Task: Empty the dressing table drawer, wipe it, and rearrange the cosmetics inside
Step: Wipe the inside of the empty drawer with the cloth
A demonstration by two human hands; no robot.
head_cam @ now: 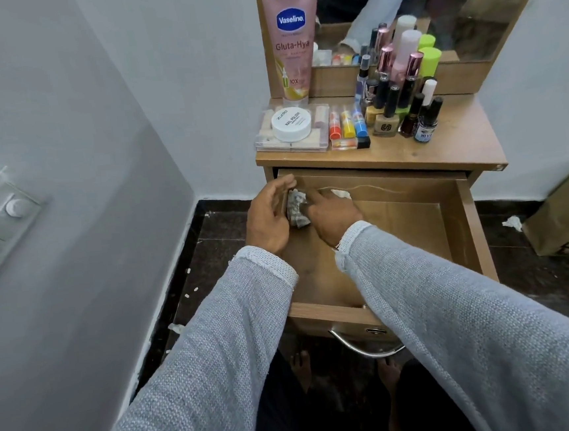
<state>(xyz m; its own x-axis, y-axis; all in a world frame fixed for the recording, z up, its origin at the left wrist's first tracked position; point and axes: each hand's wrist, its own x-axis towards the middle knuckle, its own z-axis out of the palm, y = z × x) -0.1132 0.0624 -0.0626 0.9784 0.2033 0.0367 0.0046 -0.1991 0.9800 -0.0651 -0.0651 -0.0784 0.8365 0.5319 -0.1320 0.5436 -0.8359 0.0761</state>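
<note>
**Crumpled tissue worked in the far-left corner of an open drawer**

Head view. The left hand (269,216) is curled over the left wall of the drawer (463,234), its fingers bent round the thin wooden edge near the far corner. The right hand (331,216) is set inside the drawer, fingers bent down and pressed onto a crumpled grey-white tissue (297,210), which is lodged between the two hands against the left wall. Whether the tissue is pinched or only pushed cannot be told. A second white scrap (341,194) is seen just past the right hand, by the drawer's back wall. Both arms are covered by light grey knitted sleeves (457,320) of coarse weave.

The drawer is made of brown wood-grain laminate, pulled well out, with a curved metal handle (367,347) on its front. Its floor is bare where it shows.

On the dressing table top (459,145), well behind the hands, the cosmetics are gathered: a tall pink Vaseline tube (292,42) stood upright, a round white nail polish remover tub (291,123) resting on a clear palette case (266,141), small coloured lip balm sticks (347,125), and a cluster of nail polish bottles (404,101) before the mirror (446,1).
</note>
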